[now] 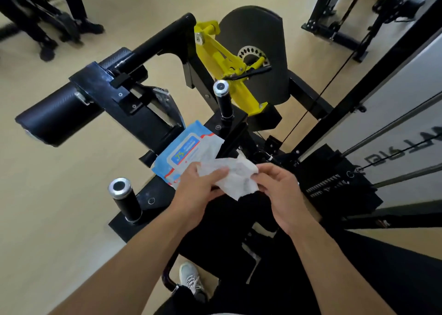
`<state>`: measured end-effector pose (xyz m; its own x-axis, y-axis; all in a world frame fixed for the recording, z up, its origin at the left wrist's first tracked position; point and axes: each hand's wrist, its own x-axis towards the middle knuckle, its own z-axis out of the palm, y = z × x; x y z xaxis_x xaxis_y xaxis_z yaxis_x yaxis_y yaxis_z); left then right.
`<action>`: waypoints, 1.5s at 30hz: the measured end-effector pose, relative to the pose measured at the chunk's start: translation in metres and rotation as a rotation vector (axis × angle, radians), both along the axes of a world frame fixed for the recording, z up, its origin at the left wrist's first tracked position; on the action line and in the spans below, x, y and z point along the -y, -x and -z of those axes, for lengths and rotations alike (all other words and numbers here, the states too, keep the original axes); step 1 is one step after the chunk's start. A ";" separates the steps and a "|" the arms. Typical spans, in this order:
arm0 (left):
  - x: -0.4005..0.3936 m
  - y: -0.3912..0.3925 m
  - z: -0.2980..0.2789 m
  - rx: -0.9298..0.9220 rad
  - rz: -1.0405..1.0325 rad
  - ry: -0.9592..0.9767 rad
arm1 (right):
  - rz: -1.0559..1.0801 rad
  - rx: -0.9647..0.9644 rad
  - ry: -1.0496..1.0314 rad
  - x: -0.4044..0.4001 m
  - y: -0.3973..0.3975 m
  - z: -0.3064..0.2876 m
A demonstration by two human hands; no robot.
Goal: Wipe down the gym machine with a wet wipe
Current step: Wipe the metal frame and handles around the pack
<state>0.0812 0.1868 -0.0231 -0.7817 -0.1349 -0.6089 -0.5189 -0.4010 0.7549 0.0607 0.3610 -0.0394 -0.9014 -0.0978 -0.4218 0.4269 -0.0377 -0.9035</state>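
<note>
Wipe: a crumpled white wet wipe (235,177) is held over the black gym machine (153,120), just beside the blue wipes pack (184,150).
Left hand: the left hand (199,190) grips the wipe's left edge.
Right hand: the right hand (284,195) pinches its right edge.
Pack: rests on the machine, between two upright handles (124,198).

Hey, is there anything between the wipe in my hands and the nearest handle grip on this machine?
Nothing visible. Both the left hand and right hand hold the wet wipe, and the near handle grip stands unobstructed to the left.
</note>
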 end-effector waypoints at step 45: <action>-0.013 0.104 -0.016 -0.473 -0.159 0.704 | -0.212 -0.617 -0.060 0.056 0.123 0.009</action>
<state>-0.0228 0.2000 -0.0074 -0.8716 -0.4884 0.0419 -0.0648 0.1997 0.9777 -0.0620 0.3049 -0.0479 -0.9434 -0.2926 0.1563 -0.1777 0.0480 -0.9829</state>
